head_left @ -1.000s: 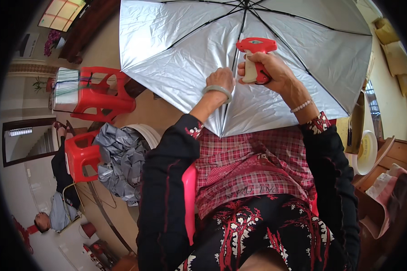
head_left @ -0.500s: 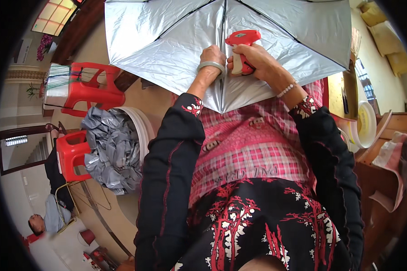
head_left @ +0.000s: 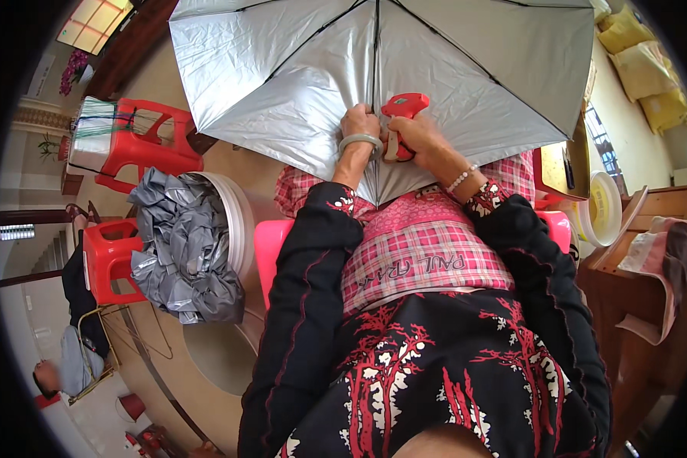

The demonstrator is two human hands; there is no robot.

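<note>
An opened umbrella [head_left: 481, 99] with silver fabric and dark ribs spreads in front of me, its near corner over my lap. My left hand [head_left: 360, 122], with a pale bangle at the wrist, is closed on the umbrella fabric beside the middle rib. My right hand [head_left: 426, 137] grips a red and white tagging gun [head_left: 406, 105] by its handle, just right of that rib and close to my left hand. The gun's tip and the spot between the hands are hidden. A pink checked apron [head_left: 435, 263] covers my lap.
To my left, a white bucket [head_left: 237, 217] overflows with crumpled silver fabric [head_left: 183, 252]. Red stools [head_left: 114, 259] stand beyond it, one holding thin strands [head_left: 103, 122]. A person [head_left: 80, 351] sits at the far left. On the right are a yellow-white tub [head_left: 603, 208] and wooden furniture [head_left: 633, 290].
Both hands and the tagging gun have come slightly nearer to me along the middle rib. The view has shifted a little, and a pink chair now shows beside my lap.
</note>
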